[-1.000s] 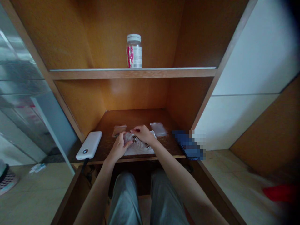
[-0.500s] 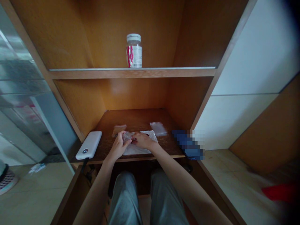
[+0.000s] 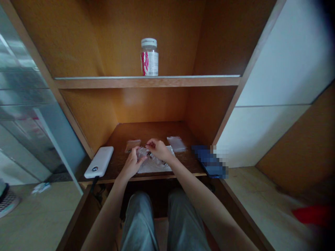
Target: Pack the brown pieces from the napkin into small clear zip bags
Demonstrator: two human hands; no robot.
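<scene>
1. Setup's a little wooden desk nook point(image 3: 146, 132) built into an orange-brown cabinet, with a shelf point(image 3: 146, 82) above it holding a plastic pill bottle point(image 3: 149, 57) with a red-and-white label.
2. The main thing is a crumpled see-through plastic packet point(image 3: 146, 152), lying on a white sheet point(image 3: 154, 170) in the middle of the desk, right between both hands. Something small and dark shows inside it, too small to make out.
3. Left hand point(image 3: 133, 162): fingers curled onto the packet's left side, looks like a real grip on it.
4. Right hand point(image 3: 159, 150): sits just above the packet's upper edge with the fingertips point(image 3: 149, 143) pinched together. Can't tell if they've got hold of anything.
5. Around them: small flat zip bags point(image 3: 132, 145) and point(image 3: 176, 143) lie behind the hands, well apart from each other. A white power bank point(image 3: 98, 162) sits near the left hand, and a pixelated blue object point(image 3: 210, 164) lies past the right one.
</scene>
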